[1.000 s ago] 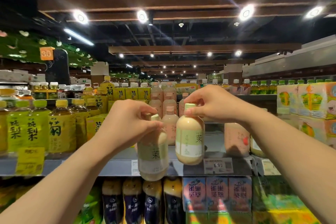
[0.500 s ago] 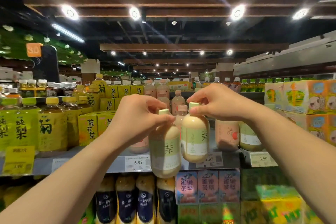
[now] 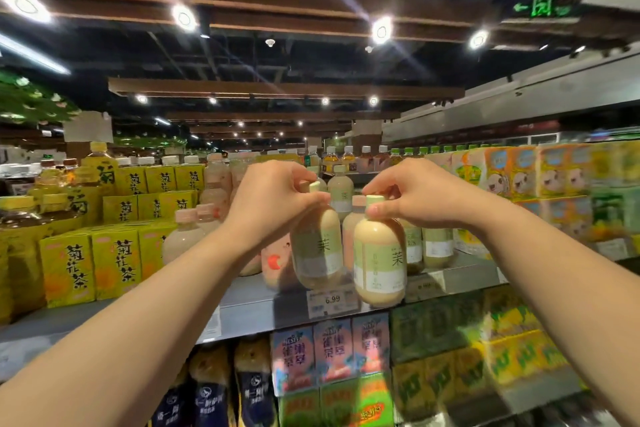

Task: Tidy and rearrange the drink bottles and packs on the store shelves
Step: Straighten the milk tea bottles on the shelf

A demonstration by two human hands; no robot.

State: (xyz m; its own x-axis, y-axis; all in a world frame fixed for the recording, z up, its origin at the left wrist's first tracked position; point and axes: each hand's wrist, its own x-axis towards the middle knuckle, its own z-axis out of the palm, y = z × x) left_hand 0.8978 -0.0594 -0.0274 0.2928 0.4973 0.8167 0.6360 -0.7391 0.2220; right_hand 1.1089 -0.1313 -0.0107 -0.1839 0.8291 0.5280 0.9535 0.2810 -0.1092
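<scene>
Two milk-tea bottles hang by their caps, one (image 3: 317,250) pinched by the left hand (image 3: 273,201), one (image 3: 380,260) by the right hand (image 3: 415,198).

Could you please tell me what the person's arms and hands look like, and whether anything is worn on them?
Both forearms are bare to the frame edge: no sleeves, gloves, watch or bracelet show. The left hand and right hand show no rings; nails look short and unpainted.

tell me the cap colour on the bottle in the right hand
Pale green, clearest in the head view: the cap sits just above the right hand's thumb.
</scene>
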